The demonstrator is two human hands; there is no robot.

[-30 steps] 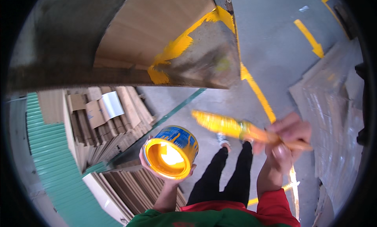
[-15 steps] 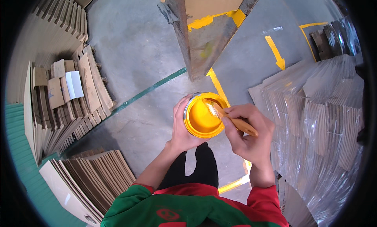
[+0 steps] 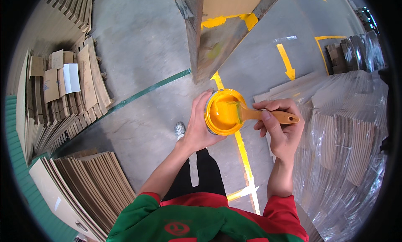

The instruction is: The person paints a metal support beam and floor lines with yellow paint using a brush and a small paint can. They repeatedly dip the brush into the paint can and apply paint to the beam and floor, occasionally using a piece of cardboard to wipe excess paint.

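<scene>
A round can of yellow paint (image 3: 210, 129) is gripped around its left side by my left hand (image 3: 196, 125), thumb underneath and fingers along the wall. Its top is uncovered, and yellow coats the inner wall and rim. My right hand (image 3: 282, 131) pinches the wooden handle of a paintbrush (image 3: 256, 114) between thumb and fingers. The brush lies almost level over the can's right rim, its bristles yellow with paint inside the opening. Some of the left fingers are hidden behind the can.
Ahead stands a pillar (image 3: 193, 37) with yellow paint patches. Cardboard stacks (image 3: 90, 179) line the left; plastic-wrapped cardboard (image 3: 335, 145) rises close on the right. A yellow floor line (image 3: 244, 158) and a green line (image 3: 146, 90) cross the grey floor.
The brush has swung from slanting into the can to nearly level across its rim. Both hands and the can have shifted right and slightly up in the picture. A shoe now shows.
</scene>
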